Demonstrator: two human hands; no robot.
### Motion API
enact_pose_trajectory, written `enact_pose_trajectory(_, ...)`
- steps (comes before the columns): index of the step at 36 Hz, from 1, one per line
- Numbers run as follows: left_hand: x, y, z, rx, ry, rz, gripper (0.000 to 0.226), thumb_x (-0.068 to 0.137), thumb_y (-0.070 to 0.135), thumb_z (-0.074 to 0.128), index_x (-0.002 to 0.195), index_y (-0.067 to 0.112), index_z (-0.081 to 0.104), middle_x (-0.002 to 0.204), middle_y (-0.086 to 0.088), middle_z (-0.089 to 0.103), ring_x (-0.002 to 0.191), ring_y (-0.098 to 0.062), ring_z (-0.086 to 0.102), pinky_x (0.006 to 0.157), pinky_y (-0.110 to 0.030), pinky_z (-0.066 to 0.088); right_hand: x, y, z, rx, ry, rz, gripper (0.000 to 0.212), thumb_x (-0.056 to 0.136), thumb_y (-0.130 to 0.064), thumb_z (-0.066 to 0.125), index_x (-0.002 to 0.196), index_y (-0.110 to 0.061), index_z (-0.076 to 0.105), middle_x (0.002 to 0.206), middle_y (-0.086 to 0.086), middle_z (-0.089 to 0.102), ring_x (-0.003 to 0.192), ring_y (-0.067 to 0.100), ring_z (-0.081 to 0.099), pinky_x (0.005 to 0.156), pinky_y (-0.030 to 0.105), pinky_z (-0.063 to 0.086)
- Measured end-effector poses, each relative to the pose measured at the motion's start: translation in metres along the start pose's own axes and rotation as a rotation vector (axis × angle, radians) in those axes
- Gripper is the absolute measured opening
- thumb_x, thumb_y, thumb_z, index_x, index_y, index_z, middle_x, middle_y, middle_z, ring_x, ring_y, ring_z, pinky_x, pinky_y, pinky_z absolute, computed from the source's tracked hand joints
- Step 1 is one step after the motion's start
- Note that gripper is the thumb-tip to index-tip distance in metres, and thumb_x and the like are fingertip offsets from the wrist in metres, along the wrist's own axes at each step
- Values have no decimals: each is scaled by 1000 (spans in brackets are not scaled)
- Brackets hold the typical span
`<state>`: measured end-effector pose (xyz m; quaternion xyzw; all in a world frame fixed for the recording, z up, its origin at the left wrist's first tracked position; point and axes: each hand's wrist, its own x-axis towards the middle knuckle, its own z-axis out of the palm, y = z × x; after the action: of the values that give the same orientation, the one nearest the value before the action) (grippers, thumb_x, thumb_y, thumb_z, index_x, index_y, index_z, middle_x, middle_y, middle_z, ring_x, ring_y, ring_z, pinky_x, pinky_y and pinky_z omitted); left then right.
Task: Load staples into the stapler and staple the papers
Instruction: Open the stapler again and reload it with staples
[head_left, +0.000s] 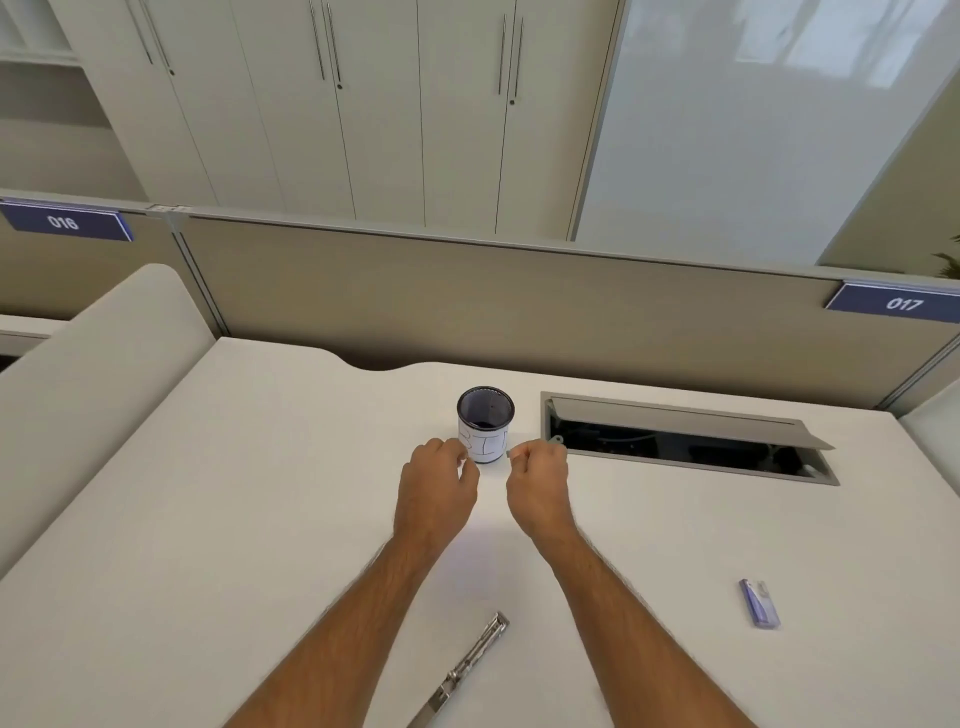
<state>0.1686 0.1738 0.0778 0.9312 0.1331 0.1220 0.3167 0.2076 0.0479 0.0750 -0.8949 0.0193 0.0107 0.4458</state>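
A metal stapler (460, 667) lies folded open flat on the white desk (208, 519) at the near edge, between my forearms. To the right lies a small purple staple box (759, 604). Both hands hover just in front of a pen cup. My right hand (537, 486) pinches a small grey staple strip (509, 453), of which only the tip shows beyond the thumb and finger. My left hand (436, 488) has its fingers curled; nothing shows in them. I see no papers.
A dark-rimmed white pen cup (484, 423) stands just beyond my hands. Right of it, a cable hatch (685, 441) in the desk has its lid raised. A beige partition (467, 301) closes off the back of the desk.
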Motion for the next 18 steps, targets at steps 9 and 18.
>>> enact_pose_trajectory(9,43,-8,19,-31,-4,-33,22,102,22,51,108,9,68,104,-5,68,99,-21,58,86,-39,53,64,-8,21,-40,46,-39,26,106,-12,41,112,-9,65,126,13,45,118,28,40,92,26,31)
enact_pose_trajectory(18,61,-24,37,-49,-47,-62,23,102,23,51,109,10,69,105,-4,68,100,-21,59,88,-41,54,100,-6,41,-182,55,-52,26,106,-21,44,109,-7,66,125,14,45,121,28,37,101,43,44)
